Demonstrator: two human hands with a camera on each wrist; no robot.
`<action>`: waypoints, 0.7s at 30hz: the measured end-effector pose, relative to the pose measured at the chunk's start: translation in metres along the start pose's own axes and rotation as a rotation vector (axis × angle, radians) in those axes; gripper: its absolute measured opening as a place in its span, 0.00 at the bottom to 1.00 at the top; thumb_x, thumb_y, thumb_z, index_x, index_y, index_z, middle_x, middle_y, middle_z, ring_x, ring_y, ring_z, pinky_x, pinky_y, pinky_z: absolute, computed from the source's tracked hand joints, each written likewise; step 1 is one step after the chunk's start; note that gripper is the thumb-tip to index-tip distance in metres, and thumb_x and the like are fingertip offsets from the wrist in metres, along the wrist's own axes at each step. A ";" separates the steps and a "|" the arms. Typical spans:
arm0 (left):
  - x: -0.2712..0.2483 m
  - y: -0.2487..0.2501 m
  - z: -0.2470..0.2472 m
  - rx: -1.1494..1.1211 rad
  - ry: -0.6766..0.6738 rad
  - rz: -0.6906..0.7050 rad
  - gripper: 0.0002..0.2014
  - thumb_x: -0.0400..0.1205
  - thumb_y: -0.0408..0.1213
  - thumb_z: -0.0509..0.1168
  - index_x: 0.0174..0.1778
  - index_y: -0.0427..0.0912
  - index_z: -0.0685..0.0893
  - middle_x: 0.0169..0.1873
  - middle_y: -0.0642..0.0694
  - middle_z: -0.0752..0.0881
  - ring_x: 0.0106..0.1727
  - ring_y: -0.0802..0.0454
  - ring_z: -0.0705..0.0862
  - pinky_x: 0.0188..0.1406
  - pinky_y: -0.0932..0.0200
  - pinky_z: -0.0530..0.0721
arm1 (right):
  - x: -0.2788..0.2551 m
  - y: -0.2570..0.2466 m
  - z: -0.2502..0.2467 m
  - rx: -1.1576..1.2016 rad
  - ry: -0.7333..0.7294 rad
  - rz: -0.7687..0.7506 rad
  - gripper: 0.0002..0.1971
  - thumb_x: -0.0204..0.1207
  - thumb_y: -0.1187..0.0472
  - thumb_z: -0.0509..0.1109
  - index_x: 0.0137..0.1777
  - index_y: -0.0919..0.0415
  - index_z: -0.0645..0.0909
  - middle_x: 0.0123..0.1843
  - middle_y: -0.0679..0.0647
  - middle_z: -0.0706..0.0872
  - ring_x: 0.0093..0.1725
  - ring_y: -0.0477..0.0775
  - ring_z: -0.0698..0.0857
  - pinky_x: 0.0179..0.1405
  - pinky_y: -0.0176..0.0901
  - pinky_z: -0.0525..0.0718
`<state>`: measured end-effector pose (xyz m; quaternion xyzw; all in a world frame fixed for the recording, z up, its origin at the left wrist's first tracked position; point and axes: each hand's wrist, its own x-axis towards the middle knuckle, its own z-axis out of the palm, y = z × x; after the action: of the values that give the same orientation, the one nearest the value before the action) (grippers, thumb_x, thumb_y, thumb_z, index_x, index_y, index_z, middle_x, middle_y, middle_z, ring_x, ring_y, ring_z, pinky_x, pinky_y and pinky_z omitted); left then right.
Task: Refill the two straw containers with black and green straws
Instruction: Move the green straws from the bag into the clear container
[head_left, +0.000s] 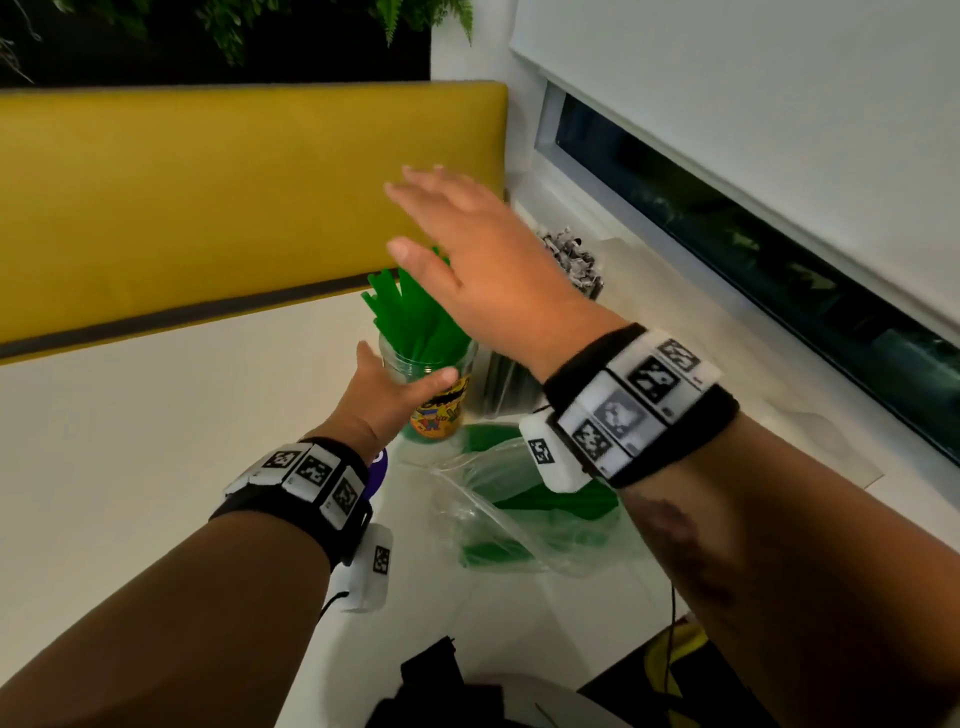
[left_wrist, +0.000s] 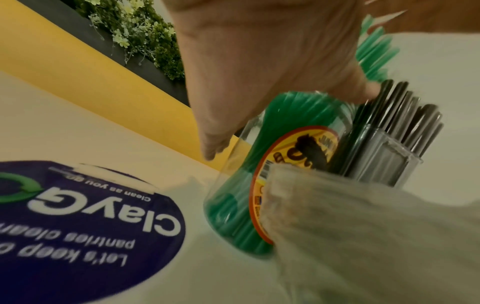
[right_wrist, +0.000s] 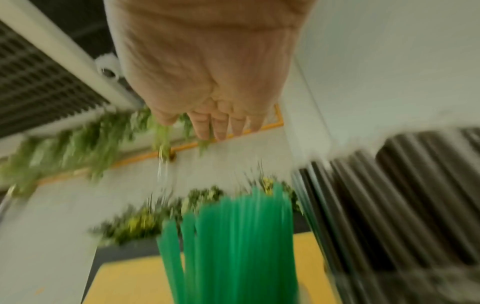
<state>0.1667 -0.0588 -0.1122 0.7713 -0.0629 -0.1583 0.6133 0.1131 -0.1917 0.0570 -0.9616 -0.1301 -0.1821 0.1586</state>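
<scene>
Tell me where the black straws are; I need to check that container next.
In the left wrist view the black straws stand in a clear square holder on the white table, right beside the jar of green straws that the left hand grips.

A white counter (head_left: 156, 415) meets a yellow padded backrest (head_left: 208, 197) under hanging greenery (head_left: 234, 21), beside a blind-covered window (head_left: 727, 218).

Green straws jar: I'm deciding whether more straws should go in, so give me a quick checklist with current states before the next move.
1. Left hand grip on the jar: ok, fingers wrap it.
2. Jar upright on the table: ok.
3. Right hand free: ok, open above the green straws.
4. Supply left in the plastic bag: ok, green shows inside.
5. Black straws container full: cannot tell.
</scene>
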 end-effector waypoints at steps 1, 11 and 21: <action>-0.003 -0.007 -0.003 0.122 -0.049 -0.125 0.55 0.57 0.70 0.80 0.72 0.39 0.70 0.66 0.47 0.82 0.64 0.47 0.83 0.66 0.45 0.82 | -0.010 0.000 -0.011 0.080 0.085 -0.006 0.20 0.86 0.49 0.59 0.74 0.56 0.77 0.72 0.54 0.80 0.72 0.53 0.77 0.72 0.42 0.71; -0.040 0.033 0.020 1.019 -0.572 -0.111 0.41 0.75 0.76 0.55 0.70 0.46 0.79 0.70 0.42 0.81 0.66 0.43 0.80 0.68 0.52 0.76 | -0.151 0.031 0.052 -0.128 -0.789 0.359 0.15 0.85 0.58 0.58 0.55 0.63 0.85 0.48 0.57 0.87 0.44 0.55 0.82 0.45 0.44 0.76; -0.039 -0.001 0.096 1.048 -0.437 0.307 0.18 0.77 0.42 0.66 0.62 0.47 0.76 0.63 0.43 0.82 0.63 0.43 0.82 0.66 0.45 0.81 | -0.190 0.058 0.133 -0.124 -0.363 0.415 0.23 0.83 0.44 0.60 0.70 0.56 0.79 0.66 0.57 0.84 0.65 0.59 0.82 0.71 0.55 0.76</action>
<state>0.0992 -0.1361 -0.1254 0.9031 -0.3688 -0.1709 0.1387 0.0015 -0.2347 -0.1496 -0.9925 0.0548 0.0216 0.1075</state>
